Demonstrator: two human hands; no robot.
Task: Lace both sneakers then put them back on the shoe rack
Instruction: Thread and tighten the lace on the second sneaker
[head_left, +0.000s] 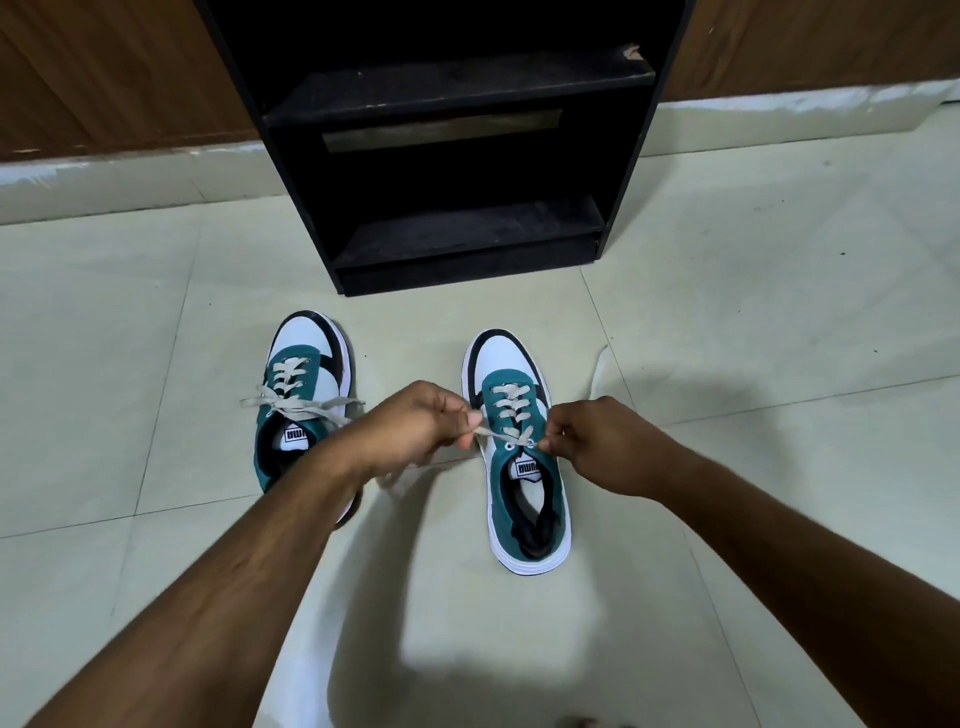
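Two teal, white and black sneakers stand on the tiled floor, toes pointing away from me. The left sneaker (306, 384) has its beige lace tied across the tongue. The right sneaker (519, 467) is laced up to its top eyelets. My left hand (410, 426) pinches the left end of the right sneaker's lace (511, 410) just beside the shoe. My right hand (597, 447) pinches the other end at the top right eyelet. A loose stretch of lace trails on the floor under my left wrist.
A black shoe rack (452, 156) with two bare shelves stands straight ahead against a wood-panelled wall (104, 67). Pale floor tiles (753, 286) surround the shoes. A beige strip, perhaps a lace end (597, 371), lies right of the right sneaker.
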